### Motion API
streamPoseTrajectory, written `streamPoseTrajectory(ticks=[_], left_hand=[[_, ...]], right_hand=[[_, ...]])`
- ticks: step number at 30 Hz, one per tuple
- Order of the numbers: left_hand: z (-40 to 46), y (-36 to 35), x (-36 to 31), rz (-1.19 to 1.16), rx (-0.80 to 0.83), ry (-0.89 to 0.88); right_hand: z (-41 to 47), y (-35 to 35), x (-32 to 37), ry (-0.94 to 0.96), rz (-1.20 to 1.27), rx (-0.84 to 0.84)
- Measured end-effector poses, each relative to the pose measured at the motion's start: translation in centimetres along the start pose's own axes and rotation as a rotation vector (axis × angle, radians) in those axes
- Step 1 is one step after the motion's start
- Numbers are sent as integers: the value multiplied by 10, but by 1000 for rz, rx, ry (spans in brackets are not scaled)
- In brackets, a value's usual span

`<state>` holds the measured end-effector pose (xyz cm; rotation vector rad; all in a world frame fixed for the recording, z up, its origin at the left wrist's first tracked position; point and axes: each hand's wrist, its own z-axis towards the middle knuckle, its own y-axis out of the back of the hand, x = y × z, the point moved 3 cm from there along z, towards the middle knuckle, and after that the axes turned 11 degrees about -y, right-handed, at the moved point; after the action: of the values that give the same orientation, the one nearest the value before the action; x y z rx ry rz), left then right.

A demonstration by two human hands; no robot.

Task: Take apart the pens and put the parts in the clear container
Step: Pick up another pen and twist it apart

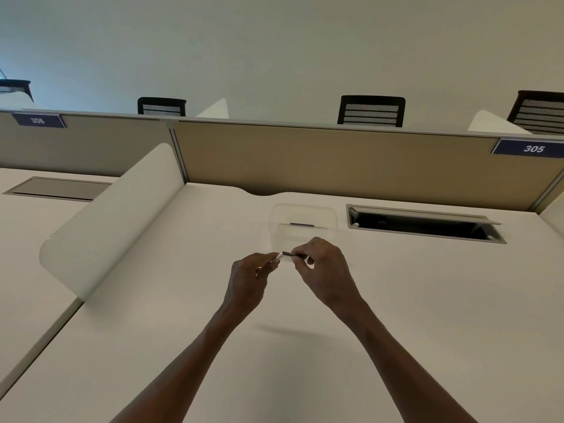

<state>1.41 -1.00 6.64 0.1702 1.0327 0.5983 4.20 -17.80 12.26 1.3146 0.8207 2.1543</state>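
A pen (282,255) with a white barrel and a dark end is held over the desk, just in front of the clear container. My left hand (248,280) pinches the white barrel. My right hand (323,270) pinches the dark end. The two hands sit close together, and most of the pen is hidden by my fingers. The clear container (331,222) stands on the desk right behind my hands, with a small dark part (302,224) lying inside it.
The white desk (427,300) is bounded by a tan partition (335,160) at the back and a curved white divider (116,227) on the left. An open cable hatch (424,224) lies to the right of the container. Black chairs stand beyond the partition.
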Motion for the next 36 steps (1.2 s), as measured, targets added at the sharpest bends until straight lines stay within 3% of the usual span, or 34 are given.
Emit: streamPoseTrajectory(ticks=[15, 27, 36], left_hand=[[2, 1, -5, 112, 93, -107], [4, -3, -15, 101, 129, -229], [3, -2, -19, 106, 152, -202]], right_hand=[[9, 8, -5, 86, -80, 130], [6, 1, -9, 45, 82, 190], [1, 2, -8, 219, -119, 150]])
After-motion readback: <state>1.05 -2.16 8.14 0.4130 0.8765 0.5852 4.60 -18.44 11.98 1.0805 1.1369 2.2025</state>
